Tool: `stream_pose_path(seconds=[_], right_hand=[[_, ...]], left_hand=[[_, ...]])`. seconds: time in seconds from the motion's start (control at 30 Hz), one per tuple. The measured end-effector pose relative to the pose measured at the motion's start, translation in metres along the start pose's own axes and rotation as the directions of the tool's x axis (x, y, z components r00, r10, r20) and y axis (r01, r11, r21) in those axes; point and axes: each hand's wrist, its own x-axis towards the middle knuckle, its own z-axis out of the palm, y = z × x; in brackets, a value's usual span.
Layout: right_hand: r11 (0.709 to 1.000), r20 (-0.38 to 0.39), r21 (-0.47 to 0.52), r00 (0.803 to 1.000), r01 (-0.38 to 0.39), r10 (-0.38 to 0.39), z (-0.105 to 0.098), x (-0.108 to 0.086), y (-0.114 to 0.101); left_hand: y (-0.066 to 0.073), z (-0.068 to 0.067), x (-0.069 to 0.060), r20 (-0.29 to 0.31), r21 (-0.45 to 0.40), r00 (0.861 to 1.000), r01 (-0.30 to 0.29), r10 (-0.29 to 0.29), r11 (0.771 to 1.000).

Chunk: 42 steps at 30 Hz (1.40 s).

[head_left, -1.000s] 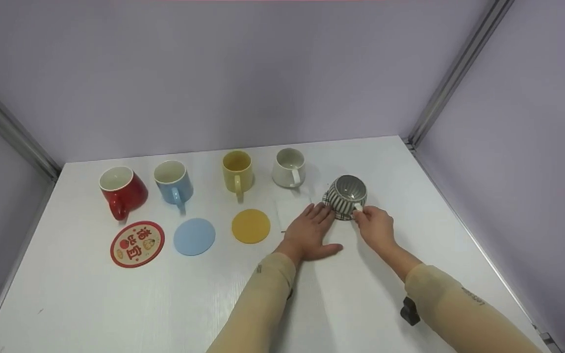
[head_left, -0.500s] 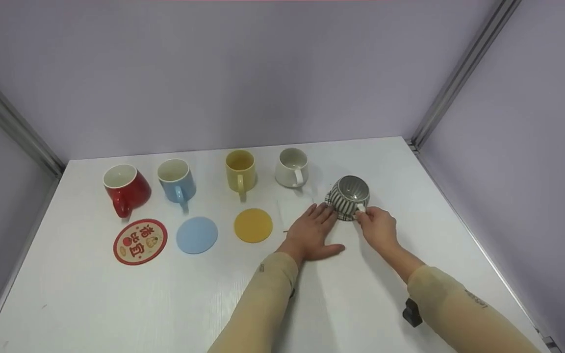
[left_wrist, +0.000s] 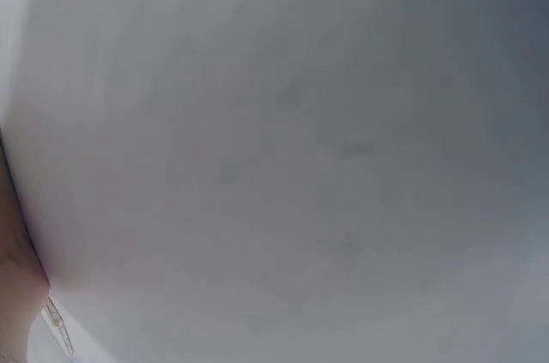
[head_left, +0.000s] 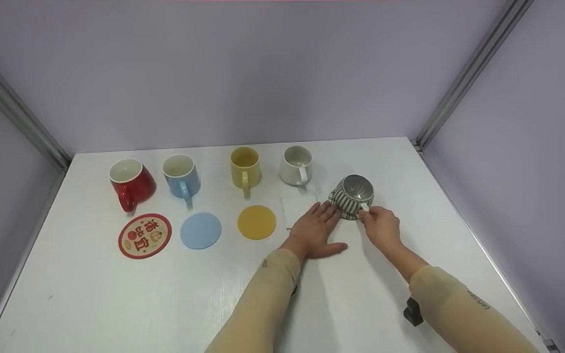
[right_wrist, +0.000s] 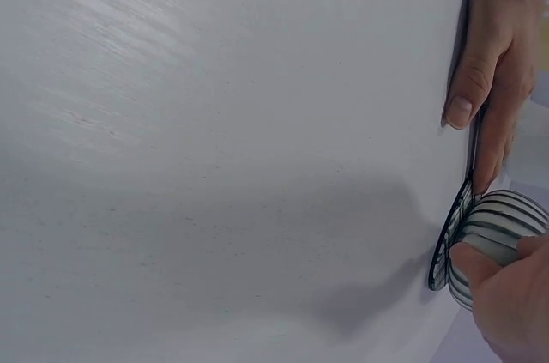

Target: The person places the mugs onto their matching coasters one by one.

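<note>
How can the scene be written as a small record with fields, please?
Left hand: flat, fingertips at edge of checked coaster
Right hand: pinching handle of striped mug
Striped mug: on checked coaster
Other mugs, left to right: red mug, blue mug, yellow mug, white mug
Before them: red-rimmed coaster, blue coaster, yellow coaster, white mat

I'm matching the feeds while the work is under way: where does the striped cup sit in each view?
Head: the striped cup is right of centre, held by the right hand.
Left wrist: not in it.
Right wrist: the striped cup is at the lower right edge, partly covered by that hand.
Shared landmark, head and right wrist only: the plaid coaster beneath it.
</note>
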Motion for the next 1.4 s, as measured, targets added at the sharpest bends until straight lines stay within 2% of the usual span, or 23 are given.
stream_pose_path(seconds=[0.27, 0.4, 0.57, 0.77, 0.9, 1.13, 1.27, 1.4], right_hand=[[1.0, 0.01, 0.009, 1.0, -0.02, 0.02, -0.002, 0.0, -0.003], [1.0, 0.008, 0.006, 1.0, -0.012, 0.012, 0.0, 0.001, -0.001], [1.0, 0.005, 0.003, 1.0, -0.013, 0.013, 0.003, 0.001, -0.005], [1.0, -0.003, -0.009, 1.0, -0.023, 0.023, 0.001, -0.002, -0.007], [0.999, -0.013, -0.033, 1.0, -0.017, 0.017, -0.002, -0.003, -0.011], [1.0, -0.003, -0.023, 1.0, -0.008, 0.008, -0.01, -0.009, -0.025], [1.0, -0.036, -0.003, 0.999, 0.003, -0.003, -0.014, -0.013, -0.033], [1.0, -0.091, 0.006, 0.995, 0.03, -0.029, -0.015, -0.014, -0.04]], left_hand=[[0.0, -0.002, 0.002, 0.012, -0.017, 1.0, -0.002, 0.002, 1.0], [0.001, -0.003, 0.001, 0.022, 0.011, 1.0, -0.015, 0.015, 1.0], [0.002, -0.009, -0.004, 0.035, 0.064, 0.999, -0.007, 0.005, 0.998], [0.004, -0.018, -0.016, 0.027, 0.01, 1.0, 0.008, -0.008, 1.0], [-0.005, -0.024, -0.032, 0.006, -0.027, 1.0, -0.001, 0.001, 1.0], [-0.032, -0.028, -0.076, -0.032, -0.037, 0.999, 0.017, -0.018, 0.999], [-0.043, -0.026, -0.1, -0.069, -0.036, 0.997, 0.039, -0.042, 0.999], [-0.048, -0.021, -0.119, -0.091, -0.031, 0.994, 0.058, -0.061, 0.998]])
